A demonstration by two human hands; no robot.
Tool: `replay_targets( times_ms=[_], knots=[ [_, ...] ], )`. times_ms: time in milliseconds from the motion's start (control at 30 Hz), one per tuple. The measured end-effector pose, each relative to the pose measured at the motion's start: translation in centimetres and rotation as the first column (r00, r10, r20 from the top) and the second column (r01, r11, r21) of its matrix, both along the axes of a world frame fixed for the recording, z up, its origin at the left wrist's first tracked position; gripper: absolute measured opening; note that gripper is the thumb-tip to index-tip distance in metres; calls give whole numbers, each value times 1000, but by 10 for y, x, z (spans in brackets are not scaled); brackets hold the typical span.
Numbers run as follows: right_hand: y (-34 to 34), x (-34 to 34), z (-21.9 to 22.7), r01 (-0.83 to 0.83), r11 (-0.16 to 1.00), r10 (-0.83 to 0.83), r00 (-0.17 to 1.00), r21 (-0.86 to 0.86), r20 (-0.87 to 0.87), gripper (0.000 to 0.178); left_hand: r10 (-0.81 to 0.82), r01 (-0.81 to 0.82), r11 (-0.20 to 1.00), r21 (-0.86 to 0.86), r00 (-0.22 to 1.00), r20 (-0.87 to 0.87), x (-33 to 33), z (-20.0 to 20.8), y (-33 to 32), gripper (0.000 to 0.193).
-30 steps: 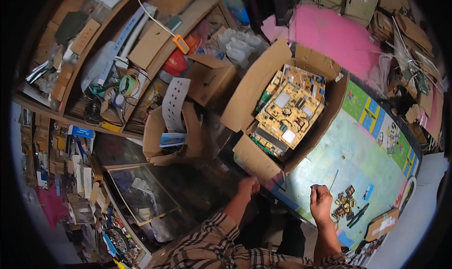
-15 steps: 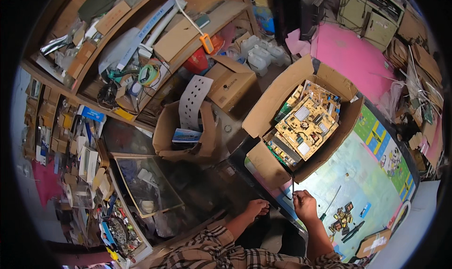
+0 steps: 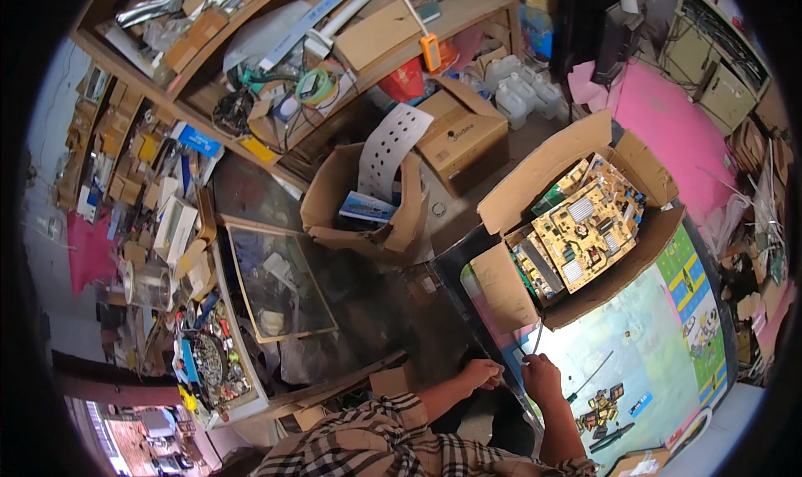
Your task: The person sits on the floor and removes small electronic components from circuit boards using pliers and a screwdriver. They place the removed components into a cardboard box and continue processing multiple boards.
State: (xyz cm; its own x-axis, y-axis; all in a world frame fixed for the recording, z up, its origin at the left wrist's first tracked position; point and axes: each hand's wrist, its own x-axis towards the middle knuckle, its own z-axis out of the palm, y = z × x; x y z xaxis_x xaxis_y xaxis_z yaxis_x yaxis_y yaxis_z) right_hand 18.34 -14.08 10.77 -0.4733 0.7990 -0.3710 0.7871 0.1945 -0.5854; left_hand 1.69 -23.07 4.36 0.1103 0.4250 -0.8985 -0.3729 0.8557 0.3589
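Observation:
My right hand is closed around a thin grey metal strip or tool, which points up toward the near corner of an open cardboard box. Its exact kind is too small to tell. Beside the table's left edge my left hand is held with the fingers curled together; whatever may be in them is hidden. Circuit boards fill the box. To the right of my right hand lie a thin screwdriver, a heap of small electronic parts, a black slender tool and a small blue piece.
The box stands on a table with a printed cover. Left of the table are another open carton holding a perforated white sheet, a closed carton and a glass-topped case. Cluttered shelves line the back.
The whole view has swung left, so the table and boxes sit farther right in the picture. My right hand still grips the thin strip, which now leans more to the right.

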Motion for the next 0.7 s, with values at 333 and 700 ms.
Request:
replay_targets(
  times_ms=[333, 700],
  knots=[
    [-24, 1, 7, -63, 989, 65, 998, -133, 8, 19, -48, 47, 999, 20, 998, 38, 13, -3, -13, 21],
    [-49, 24, -18, 4, 984, 12, 996, -177, 92, 17, -171, 175, 984, -33, 980, 102, 26, 1, -26, 22]
  ],
)
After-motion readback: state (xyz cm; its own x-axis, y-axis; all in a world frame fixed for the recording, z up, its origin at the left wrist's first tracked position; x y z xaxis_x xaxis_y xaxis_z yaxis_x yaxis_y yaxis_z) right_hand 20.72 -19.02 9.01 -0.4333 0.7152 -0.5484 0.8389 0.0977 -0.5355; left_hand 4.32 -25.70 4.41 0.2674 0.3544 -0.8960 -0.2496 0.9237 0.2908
